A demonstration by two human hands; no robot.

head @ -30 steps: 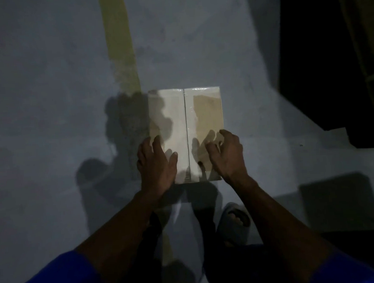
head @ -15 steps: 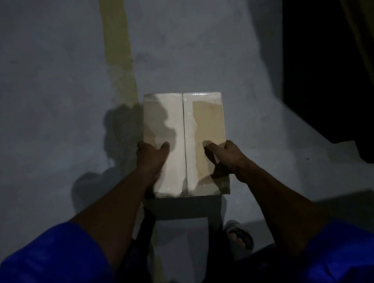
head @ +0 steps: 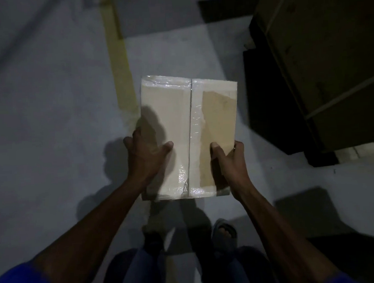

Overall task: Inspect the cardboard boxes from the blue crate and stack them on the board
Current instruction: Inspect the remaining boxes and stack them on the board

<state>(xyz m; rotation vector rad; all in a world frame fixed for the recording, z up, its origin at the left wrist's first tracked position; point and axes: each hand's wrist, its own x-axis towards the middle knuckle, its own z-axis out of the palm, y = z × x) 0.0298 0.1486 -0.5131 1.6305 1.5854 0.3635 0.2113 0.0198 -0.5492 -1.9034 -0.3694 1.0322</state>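
Grey floor (head: 49,128) below, taped cardboard box (head: 190,136) gripped between left hand (head: 146,157) and right hand (head: 229,160), thumbs on top

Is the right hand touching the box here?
Touching. The head view shows the right hand gripping the box at its right edge, thumb pressed on the top face.

A yellow floor stripe (head: 120,64) runs ahead of me on the grey floor (head: 49,128); large strapped cartons (head: 329,56) stand to my right.
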